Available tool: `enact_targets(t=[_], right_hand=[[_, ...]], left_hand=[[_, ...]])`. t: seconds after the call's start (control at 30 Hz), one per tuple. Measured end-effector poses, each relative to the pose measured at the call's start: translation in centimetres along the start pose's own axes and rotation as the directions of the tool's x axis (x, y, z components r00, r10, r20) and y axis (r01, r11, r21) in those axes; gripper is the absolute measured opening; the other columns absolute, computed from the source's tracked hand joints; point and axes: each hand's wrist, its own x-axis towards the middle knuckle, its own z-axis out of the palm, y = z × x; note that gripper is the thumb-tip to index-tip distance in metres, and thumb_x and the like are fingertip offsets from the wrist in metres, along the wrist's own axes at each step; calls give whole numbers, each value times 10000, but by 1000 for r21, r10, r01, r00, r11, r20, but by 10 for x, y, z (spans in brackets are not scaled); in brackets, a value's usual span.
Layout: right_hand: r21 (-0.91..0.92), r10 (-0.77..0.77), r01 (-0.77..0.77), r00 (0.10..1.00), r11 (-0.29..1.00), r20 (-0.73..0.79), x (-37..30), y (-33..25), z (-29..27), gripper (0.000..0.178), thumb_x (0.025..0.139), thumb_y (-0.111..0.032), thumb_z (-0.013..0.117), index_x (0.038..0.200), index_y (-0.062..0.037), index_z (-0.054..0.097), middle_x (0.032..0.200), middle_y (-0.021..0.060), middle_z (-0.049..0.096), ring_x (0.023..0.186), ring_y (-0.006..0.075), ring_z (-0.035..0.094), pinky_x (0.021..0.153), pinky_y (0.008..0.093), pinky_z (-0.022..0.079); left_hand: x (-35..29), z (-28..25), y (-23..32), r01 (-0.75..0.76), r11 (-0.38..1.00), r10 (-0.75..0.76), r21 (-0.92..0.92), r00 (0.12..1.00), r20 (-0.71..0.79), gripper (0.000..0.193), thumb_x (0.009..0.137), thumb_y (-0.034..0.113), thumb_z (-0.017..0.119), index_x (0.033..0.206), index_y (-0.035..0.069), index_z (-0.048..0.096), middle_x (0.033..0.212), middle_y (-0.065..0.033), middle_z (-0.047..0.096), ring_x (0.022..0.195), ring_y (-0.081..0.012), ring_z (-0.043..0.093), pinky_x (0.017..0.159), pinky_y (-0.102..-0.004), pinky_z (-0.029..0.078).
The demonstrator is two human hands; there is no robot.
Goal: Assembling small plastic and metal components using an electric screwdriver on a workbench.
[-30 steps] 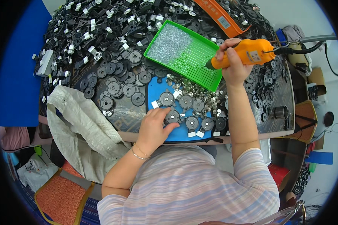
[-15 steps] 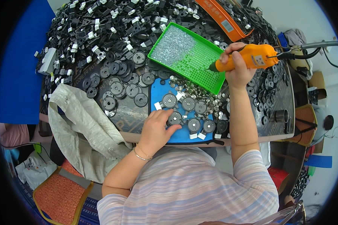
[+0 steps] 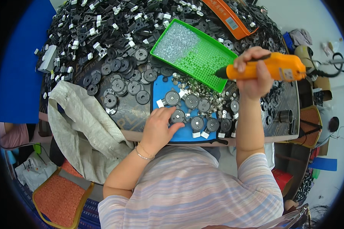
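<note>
My right hand is closed around an orange electric screwdriver, held nearly level. Its dark tip points left, over the perforated floor of a green tray. Small silvery screws are heaped in the tray's far left part. On the blue mat, my left hand has its thumb and fingers around the edge of a black round disc part. Similar discs with white tabs, such as one black disc, lie beside it in two rough rows.
Small metal pieces are scattered between mat and tray. Black and white plastic parts pile up at the back left, with loose black discs nearer. A pale cloth sack drapes over the front edge. An orange box lies far right, a metal cup nearer.
My right hand has moved right and slightly nearer with the screwdriver, uncovering more discs at the mat's right side. My left hand stays nearly still at the same disc.
</note>
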Motion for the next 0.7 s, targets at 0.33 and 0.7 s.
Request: enact_targets(t=[0.33,0.7], right_hand=[[10,361,-373,903,928,232,-63,-20,50,272,743,-147,708,920,-9,555,877,125,537,657,159,566,593,258,494],[-169,374,-335,860,927,347,-61,-11,54,256,782,-197,706,875,-21,545,813,91,526,606,159,552,594,295,483]], left_hand=[[1,-1,3,56,998,-56,-3,998,27,472,666,225,780,1027,-11,589,858,-136,589,801,-324,552,709,-388,459],[0,-1,4,63,998,-63,-4,997,45,471,677,226,773,1040,-16,595,870,-133,590,810,-315,550,722,-379,461]])
